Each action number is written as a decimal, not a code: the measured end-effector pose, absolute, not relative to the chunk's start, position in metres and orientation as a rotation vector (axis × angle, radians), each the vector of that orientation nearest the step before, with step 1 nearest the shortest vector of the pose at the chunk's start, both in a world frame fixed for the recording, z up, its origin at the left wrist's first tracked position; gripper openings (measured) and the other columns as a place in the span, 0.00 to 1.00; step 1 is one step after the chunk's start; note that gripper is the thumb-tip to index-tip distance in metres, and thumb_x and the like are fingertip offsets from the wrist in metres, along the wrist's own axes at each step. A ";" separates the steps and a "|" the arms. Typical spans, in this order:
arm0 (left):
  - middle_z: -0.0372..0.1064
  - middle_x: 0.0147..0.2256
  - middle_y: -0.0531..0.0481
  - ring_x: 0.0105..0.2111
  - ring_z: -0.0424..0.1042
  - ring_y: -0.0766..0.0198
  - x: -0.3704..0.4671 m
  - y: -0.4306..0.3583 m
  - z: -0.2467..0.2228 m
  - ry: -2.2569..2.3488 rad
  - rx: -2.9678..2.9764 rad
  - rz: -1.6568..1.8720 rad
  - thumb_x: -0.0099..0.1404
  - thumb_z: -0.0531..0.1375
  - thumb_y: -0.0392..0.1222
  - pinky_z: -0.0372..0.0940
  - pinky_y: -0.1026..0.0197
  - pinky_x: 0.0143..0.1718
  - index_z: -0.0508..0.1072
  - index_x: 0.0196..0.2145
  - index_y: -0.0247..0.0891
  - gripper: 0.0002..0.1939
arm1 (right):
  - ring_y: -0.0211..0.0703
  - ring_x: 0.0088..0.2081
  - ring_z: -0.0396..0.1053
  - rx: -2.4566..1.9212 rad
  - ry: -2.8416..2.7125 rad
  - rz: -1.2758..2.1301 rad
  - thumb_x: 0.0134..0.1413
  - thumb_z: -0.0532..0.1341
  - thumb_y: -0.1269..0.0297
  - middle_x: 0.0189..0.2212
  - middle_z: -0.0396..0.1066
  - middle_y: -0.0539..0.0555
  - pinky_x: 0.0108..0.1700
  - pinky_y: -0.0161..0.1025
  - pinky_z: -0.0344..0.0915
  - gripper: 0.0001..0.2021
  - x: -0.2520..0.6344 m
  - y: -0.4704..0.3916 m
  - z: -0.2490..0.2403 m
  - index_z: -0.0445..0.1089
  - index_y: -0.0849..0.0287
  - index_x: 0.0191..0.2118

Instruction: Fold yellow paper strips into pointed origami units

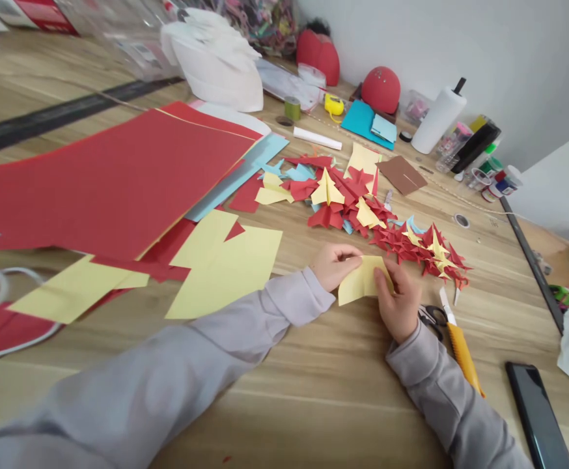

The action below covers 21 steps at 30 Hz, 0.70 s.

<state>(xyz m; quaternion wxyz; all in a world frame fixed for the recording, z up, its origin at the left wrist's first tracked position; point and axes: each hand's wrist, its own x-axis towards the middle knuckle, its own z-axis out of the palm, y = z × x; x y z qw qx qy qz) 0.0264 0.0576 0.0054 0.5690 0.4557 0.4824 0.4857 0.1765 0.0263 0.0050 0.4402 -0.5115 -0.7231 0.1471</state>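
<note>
A small yellow sheet of paper [357, 284] with fold creases is held up between my two hands, just above the wooden table. My left hand [334, 266] pinches its upper left edge between thumb and fingers. On the opposite side, my right hand [400, 296] grips the paper, thumb in front and fingers partly hidden behind. Beyond the hands lies a heap of folded and cut paper shapes [346, 195], mostly red with some yellow and blue. Black-handled scissors [433, 318] lie by my right wrist, next to an orange utility knife [464, 355] with its blade exposed.
Large red paper sheets [99, 176] cover the left of the table, with yellow paper scraps [226, 273] in front. A phone [541, 413] lies at the near right. Along the back stand a yellow tape measure [333, 104], a white bottle [439, 120] and several small jars.
</note>
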 end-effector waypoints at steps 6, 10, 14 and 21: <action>0.68 0.19 0.53 0.21 0.64 0.69 0.026 0.058 0.005 1.151 1.105 1.157 0.48 0.59 0.38 0.58 0.67 0.24 0.74 0.21 0.32 0.06 | 0.41 0.33 0.73 -1.255 -1.842 0.230 0.54 0.57 0.67 0.34 0.75 0.55 0.35 0.37 0.70 0.10 0.177 0.023 0.004 0.69 0.59 0.42; 0.68 0.18 0.53 0.20 0.64 0.69 0.025 0.058 0.006 1.150 1.107 1.152 0.48 0.59 0.37 0.58 0.67 0.22 0.75 0.20 0.32 0.06 | 0.41 0.32 0.74 -1.208 -1.873 0.126 0.53 0.57 0.69 0.33 0.76 0.55 0.33 0.35 0.70 0.10 0.176 0.021 0.006 0.70 0.60 0.42; 0.67 0.16 0.53 0.18 0.63 0.70 0.023 0.058 0.008 1.148 1.101 1.123 0.46 0.59 0.34 0.56 0.68 0.21 0.75 0.19 0.32 0.05 | 0.41 0.32 0.74 -1.193 -1.902 0.136 0.53 0.58 0.68 0.34 0.76 0.56 0.33 0.35 0.70 0.12 0.175 0.021 0.008 0.70 0.60 0.44; 0.68 0.16 0.53 0.19 0.64 0.69 0.023 0.060 0.006 1.139 1.091 1.102 0.45 0.59 0.34 0.57 0.67 0.22 0.75 0.19 0.32 0.05 | 0.42 0.34 0.74 -1.220 -1.828 0.195 0.52 0.59 0.68 0.34 0.76 0.54 0.34 0.36 0.71 0.11 0.176 0.024 0.002 0.72 0.58 0.42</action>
